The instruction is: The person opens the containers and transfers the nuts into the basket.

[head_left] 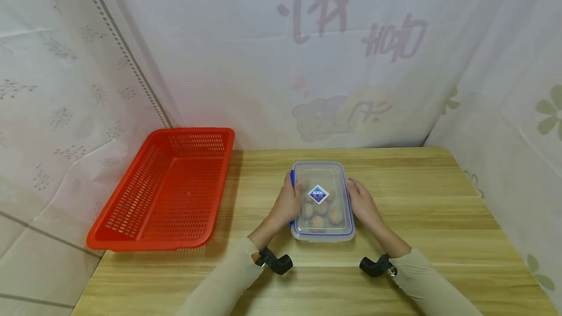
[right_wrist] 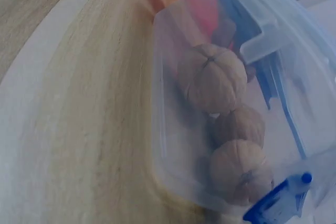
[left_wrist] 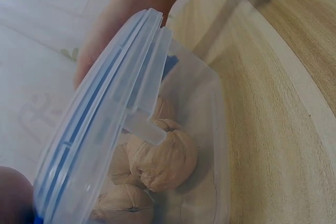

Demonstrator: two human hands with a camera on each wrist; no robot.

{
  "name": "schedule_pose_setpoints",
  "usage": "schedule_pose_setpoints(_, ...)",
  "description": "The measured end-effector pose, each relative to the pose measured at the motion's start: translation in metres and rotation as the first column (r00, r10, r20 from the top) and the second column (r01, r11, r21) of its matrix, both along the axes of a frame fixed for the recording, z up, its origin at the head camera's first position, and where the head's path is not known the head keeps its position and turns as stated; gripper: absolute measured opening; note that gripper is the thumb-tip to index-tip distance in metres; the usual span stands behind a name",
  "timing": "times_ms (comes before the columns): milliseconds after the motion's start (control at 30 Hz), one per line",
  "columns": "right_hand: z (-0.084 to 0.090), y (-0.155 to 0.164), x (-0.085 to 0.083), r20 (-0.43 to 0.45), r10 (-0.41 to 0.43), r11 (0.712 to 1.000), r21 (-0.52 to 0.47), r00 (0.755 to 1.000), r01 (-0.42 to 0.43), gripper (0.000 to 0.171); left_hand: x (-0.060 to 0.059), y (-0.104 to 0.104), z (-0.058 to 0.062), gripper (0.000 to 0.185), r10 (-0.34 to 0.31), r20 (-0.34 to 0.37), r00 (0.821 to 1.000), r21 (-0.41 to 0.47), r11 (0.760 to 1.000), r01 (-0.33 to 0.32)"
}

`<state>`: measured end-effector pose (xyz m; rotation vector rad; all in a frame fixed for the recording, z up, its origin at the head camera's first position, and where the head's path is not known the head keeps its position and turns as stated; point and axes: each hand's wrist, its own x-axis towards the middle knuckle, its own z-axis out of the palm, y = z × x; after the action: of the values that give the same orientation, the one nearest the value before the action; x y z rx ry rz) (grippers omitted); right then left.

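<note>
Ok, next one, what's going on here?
A person has both hands at a clear plastic box of walnuts on the table: the left hand with its thumb over the lid, the right hand against the opposite side. The lid is on; whether every latch is fastened isn't clear. A red basket sits to the left.
</note>
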<state>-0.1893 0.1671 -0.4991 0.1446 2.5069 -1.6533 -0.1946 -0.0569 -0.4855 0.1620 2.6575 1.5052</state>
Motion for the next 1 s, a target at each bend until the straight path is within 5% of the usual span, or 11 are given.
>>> schedule_pose_setpoints(267, -0.001, -0.012, 0.000, -0.053, 0.101, 0.991, -0.077, 0.993, -0.105, 0.067, 0.001, -0.001, 0.001, 0.060, 0.009, 0.014, 1.000, 0.023, 1.000, -0.009)
schedule_pose_setpoints(667, 0.000, -0.015, 0.004, -0.001, 0.076, 0.997, -0.024, 0.997, -0.076, 0.067, 0.003, -0.004, -0.005, 0.037, 0.099, 0.001, 0.995, 0.045, 0.994, -0.099)
schedule_pose_setpoints(1000, -0.004, -0.015, 0.003, -0.016, 0.068, 0.997, -0.042, 0.998, -0.069, 0.064, 0.001, -0.003, -0.003, 0.038, 0.156, 0.050, 0.987, -0.018, 0.988, -0.155)
